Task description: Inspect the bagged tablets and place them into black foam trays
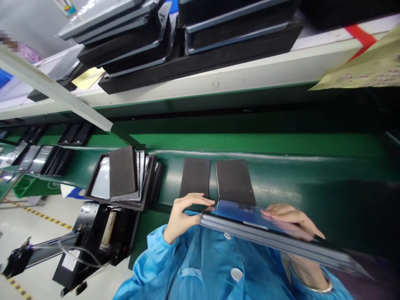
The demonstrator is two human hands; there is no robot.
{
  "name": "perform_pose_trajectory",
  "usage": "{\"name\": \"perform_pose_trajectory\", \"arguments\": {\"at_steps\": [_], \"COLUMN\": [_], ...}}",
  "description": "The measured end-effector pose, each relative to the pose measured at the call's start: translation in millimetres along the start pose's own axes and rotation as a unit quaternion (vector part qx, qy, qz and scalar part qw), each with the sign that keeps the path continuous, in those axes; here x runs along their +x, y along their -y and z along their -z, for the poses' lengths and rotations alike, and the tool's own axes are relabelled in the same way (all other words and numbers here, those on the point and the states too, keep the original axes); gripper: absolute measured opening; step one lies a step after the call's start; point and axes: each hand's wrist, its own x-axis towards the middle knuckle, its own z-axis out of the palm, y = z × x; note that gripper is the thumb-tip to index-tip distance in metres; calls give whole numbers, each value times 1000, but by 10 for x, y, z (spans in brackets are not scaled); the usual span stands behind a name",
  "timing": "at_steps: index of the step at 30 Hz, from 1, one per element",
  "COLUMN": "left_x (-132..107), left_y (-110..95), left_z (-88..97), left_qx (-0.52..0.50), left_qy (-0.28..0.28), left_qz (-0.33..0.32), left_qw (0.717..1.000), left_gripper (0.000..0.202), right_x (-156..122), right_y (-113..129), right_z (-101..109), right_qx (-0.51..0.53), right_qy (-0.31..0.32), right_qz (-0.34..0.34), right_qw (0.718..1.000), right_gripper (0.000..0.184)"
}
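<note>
With left hand [187, 210] and right hand [292, 218] clamped on that glossy, dark, silver-edged slab [268, 238], lower centre, I'd hold it level tbh.

pale floor [21, 233] | yellow-black striped tape [48, 218] | glossy green bench [281, 179] | white shelf [225, 81] above it | slanting white post [62, 94]

A factory workshop, shown by the long green workbench [275, 183], stacked black trays [231, 52] and yellow-and-black floor tape [46, 218].

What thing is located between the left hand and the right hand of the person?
Between the left hand and the right hand lies part of a flat, glossy-topped slab, as the head view shows.
</note>
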Motion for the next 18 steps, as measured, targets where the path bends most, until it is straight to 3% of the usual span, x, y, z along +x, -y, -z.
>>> {"name": "perform_pose_trajectory", "arguments": {"at_steps": [4, 9, 13, 15, 18], "left_x": [-18, -35, 62, 146, 246], "left_y": [378, 651, 520, 350, 57], "left_z": [-369, -687, -594, -483, -364], "left_qx": [-110, -180, -203, -198, -179], "left_qy": [-12, -73, -135, -128, -79], "left_qz": [131, 133, 78, 39, -16], "left_qw": [985, 972, 967, 971, 980], "left_gripper": [37, 58, 56, 53, 46], "right_x": [68, 113, 40, -18, -111], "right_y": [-19, -143, -261, -296, -337], "right_z": [-111, -240, -299, -351, -437], "right_qx": [56, 117, 113, 101, 75], "right_qy": [-21, -48, -29, -8, 11], "right_qz": [-8, -42, -63, -75, -71], "right_qw": [998, 991, 991, 992, 995], "right_gripper": [14, 17, 13, 14, 31]}}
